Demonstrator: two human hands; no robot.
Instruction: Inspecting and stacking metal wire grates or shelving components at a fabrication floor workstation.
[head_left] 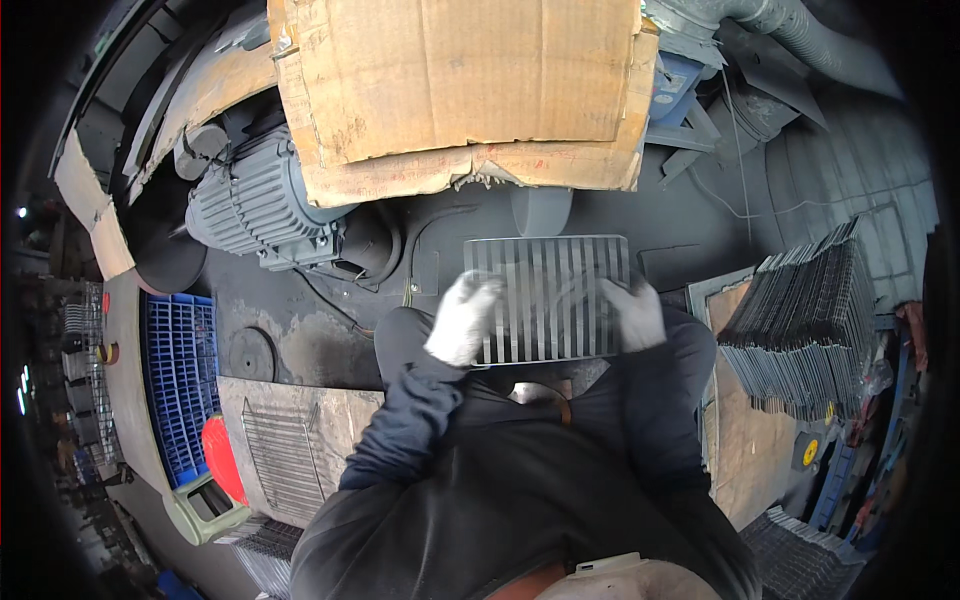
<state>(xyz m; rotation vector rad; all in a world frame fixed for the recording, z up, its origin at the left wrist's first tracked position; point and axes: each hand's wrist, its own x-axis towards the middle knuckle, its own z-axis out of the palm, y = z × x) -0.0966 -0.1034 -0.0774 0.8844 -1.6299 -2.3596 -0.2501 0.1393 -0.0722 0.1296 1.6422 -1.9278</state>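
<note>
Over my lap I hold a flat metal grate (550,300) with parallel bars. My left hand (465,318), in a white glove, is closed on its left edge. My right hand (636,312), also gloved, grips the opposite edge; both hands are slightly blurred. Just beyond the grate's far edge a grey wheel (543,212) pokes out from under a large cardboard cover (460,90). I cannot tell whether grate and wheel touch.
A tall stack of similar grates (795,335) stands on a board to my right. At left are an electric motor (250,210), a blue plastic crate (183,390), a red round thing (222,460) and a single grate (280,450) on a board. A ribbed duct (820,40) runs at far right.
</note>
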